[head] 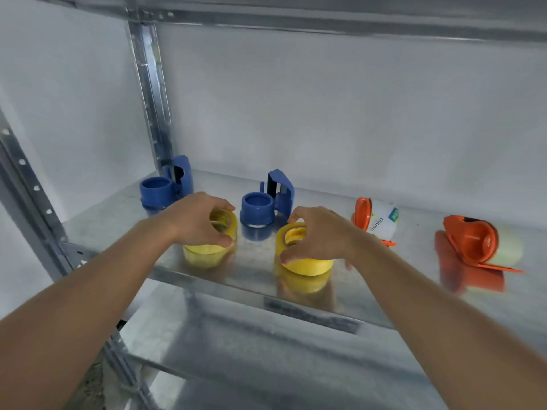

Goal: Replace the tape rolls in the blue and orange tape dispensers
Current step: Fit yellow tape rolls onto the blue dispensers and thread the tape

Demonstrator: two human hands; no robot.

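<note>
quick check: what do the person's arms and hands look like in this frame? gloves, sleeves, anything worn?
Two bare arms enter from the bottom corners. No sleeves show along the visible forearms. The left hand and right hand are ungloved, and no watch, ring, band or marking is visible on either wrist or on the fingers.

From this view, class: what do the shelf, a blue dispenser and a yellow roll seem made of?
Shelf: probably galvanised steel, dull grey, faintly mirroring objects. Blue dispenser: likely moulded plastic, smooth, uniform colour. Yellow roll: translucent glossy tape, apparently plastic film.

On the galvanized metal shelf (142,214) we see two yellow tape rolls (305,263) in front, two blue plastic dispensers (268,202) behind them, two orange plastic dispensers (470,244) to their right.
</note>
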